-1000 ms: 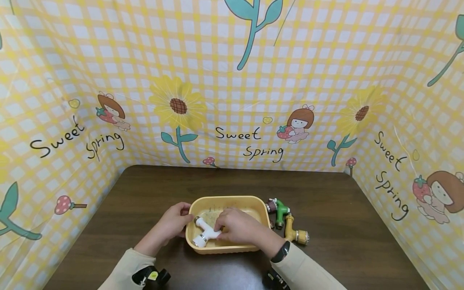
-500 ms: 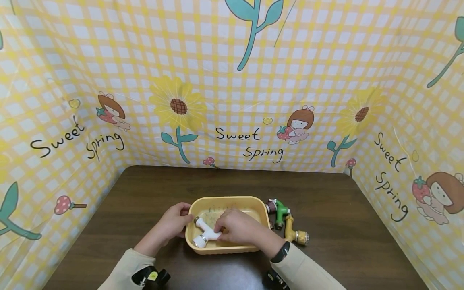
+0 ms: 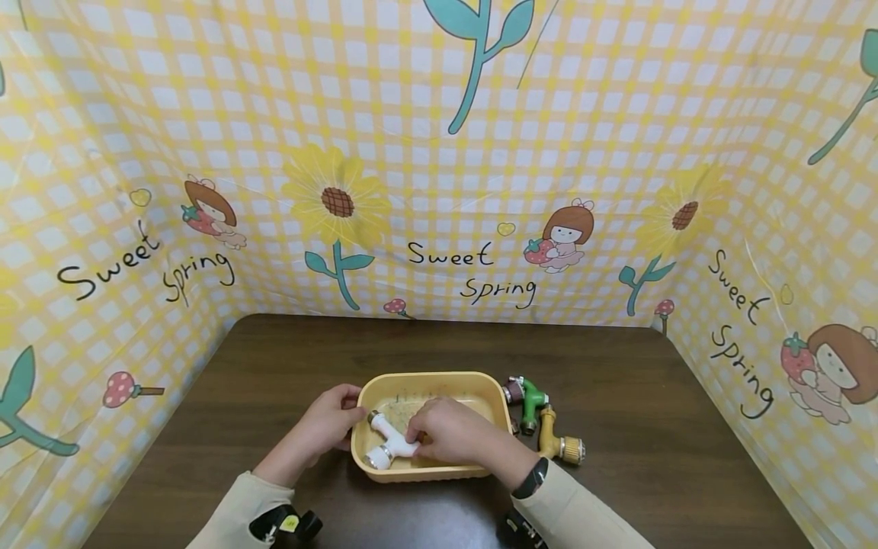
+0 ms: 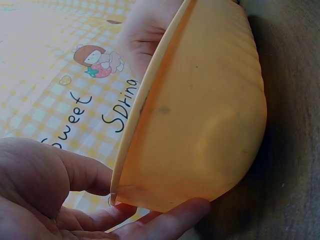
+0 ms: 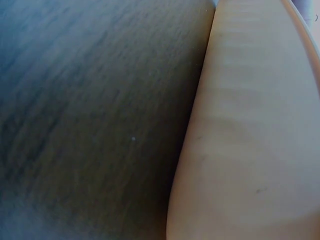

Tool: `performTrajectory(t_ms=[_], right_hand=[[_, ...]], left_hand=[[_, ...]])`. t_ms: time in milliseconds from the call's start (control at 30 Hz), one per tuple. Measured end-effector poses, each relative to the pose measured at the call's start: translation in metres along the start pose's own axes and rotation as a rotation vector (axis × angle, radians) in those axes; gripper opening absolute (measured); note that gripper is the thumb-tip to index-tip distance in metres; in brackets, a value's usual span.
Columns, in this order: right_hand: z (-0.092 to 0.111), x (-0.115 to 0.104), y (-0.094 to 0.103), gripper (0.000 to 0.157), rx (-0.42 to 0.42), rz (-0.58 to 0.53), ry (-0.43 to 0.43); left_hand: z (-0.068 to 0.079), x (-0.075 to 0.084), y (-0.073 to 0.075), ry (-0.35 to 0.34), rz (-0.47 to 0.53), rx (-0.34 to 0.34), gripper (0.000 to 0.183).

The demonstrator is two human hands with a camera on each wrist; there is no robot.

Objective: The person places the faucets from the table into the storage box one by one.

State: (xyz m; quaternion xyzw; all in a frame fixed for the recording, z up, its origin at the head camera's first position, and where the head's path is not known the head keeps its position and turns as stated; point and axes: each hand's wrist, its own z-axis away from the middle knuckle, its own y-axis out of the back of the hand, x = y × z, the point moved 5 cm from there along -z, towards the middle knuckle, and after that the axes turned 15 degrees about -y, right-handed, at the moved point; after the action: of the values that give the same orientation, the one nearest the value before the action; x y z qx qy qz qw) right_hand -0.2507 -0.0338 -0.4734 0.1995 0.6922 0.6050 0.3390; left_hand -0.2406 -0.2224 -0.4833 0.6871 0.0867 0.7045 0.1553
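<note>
A yellow plastic basin (image 3: 439, 474) rests on the dark table. Inside its left half lies a white plastic tap (image 3: 392, 444) with metal-ringed ends. My right hand (image 3: 449, 431) reaches over the near rim and pinches the tap's right end between thumb and fingers. At the basin's left end my left hand (image 3: 332, 415) grips the rim. In the left wrist view, the thumb of the left hand (image 4: 45, 195) sits at the rim while the fingers lie against the outer wall. The right wrist view shows only the basin's outer side (image 5: 245, 130) and the table.
Close beside the basin's right end lie a green tap (image 3: 531, 404), a yellow tap (image 3: 554, 438) and a dark purplish piece (image 3: 513, 390) partly hidden by the basin. A checked yellow cloth (image 3: 439, 168) walls the table (image 3: 295, 351) at the back and sides.
</note>
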Motion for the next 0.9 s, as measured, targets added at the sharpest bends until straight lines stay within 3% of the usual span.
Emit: performTrajectory(t_ms=[900], right_hand=[[0.0006,0.0006,-0.0031,0.012,-0.008,0.067,0.007]], left_hand=[[0.0005,0.0021,0.0001,-0.005,-0.004,0.005,0.036]])
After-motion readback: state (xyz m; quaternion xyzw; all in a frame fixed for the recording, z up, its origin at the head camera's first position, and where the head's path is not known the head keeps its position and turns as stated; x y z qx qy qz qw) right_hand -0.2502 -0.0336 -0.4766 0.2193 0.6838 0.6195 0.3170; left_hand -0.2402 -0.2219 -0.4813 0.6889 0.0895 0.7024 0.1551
